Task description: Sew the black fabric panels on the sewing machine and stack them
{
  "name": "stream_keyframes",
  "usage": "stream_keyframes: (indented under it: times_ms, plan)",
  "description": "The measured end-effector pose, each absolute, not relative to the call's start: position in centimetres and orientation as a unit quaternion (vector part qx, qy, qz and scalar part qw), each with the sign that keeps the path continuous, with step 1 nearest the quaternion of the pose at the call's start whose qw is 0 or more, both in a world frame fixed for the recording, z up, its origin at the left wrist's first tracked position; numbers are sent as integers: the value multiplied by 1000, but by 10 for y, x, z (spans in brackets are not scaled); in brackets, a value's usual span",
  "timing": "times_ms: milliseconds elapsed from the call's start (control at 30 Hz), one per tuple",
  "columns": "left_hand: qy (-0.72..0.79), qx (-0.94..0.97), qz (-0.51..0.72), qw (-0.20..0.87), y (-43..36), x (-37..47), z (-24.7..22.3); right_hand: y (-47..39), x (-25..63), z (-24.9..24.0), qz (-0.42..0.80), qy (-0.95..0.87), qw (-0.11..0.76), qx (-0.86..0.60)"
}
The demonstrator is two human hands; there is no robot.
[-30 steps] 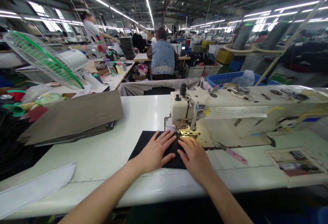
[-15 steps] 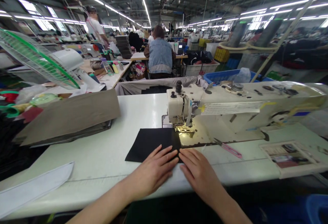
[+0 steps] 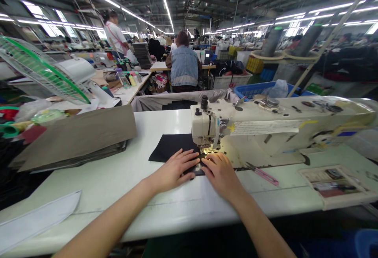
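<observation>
A black piece of fabric (image 3: 171, 148) lies on the white table, its right end beneath the head of the sewing machine (image 3: 203, 124). My left hand (image 3: 177, 169) rests on the fabric's lower right part, palm down with fingers extended. Close beside it, my right hand (image 3: 220, 171) lies with its fingers stretched out by the needle area, the fingertips at the fabric's right edge. The brass-coloured plate (image 3: 211, 150) shows just past the right fingers. Where the needle meets the fabric is too small to make out.
Pink-handled snips (image 3: 264, 174) lie right of my right hand. A stack of grey-brown panels (image 3: 79, 136) sits at the left, behind a white curved piece (image 3: 41, 218). Beyond are a fan (image 3: 44, 69), a blue basket (image 3: 251, 89) and a seated person (image 3: 184, 63).
Both hands have moved forward, away from the table's front edge. The black fabric has travelled with them and now reaches farther under the machine head.
</observation>
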State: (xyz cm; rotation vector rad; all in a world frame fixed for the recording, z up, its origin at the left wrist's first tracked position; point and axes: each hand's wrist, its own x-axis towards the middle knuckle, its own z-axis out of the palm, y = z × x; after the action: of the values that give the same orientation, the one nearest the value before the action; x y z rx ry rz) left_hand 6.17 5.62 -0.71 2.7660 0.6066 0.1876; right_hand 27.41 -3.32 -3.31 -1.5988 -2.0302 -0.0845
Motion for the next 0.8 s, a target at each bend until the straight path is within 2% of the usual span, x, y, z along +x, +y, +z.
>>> stream_keyframes:
  times_ms: [233,567,800]
  plan:
    - [227,961,69,142,81,68,-7,-27,273,-32,-33,-745,265,-611]
    - [227,960,92,134,80,68,-7,-59,268,-42,-12,-733,324,-598]
    - [260,957,73,103,79,68,-7,-58,267,-45,-14,-730,326,-600]
